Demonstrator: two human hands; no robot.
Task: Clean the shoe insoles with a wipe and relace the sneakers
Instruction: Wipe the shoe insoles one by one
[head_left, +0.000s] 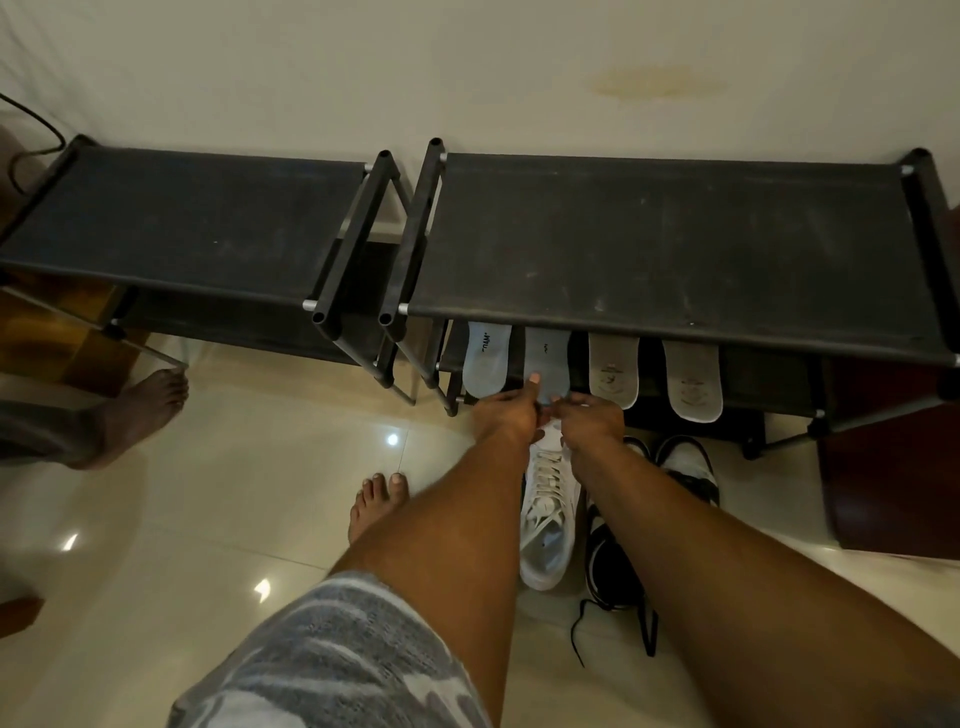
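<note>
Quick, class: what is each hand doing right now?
Left hand: pinches the grey insole, thumb on top.
Right hand: at that insole's near end; grip cannot be told.

Tops of insoles (613, 371) hidden under rack shelf (675, 244), black sneaker (605, 566) behind right forearm (675, 530), print unreadable

Rack's lower shelf (753, 376), four insoles (487, 358) (two grey, two beige), glossy floor (208, 519), sneakers (550, 535)

Shorts (332, 660): grey with paler mottled patches, coarse weave, left of the white sneaker (548, 525). Forearms bare down to left hand (506, 415) and right hand (595, 418), at the sneaker's far end. Foot (376, 501), left of the sneaker: bare.
</note>
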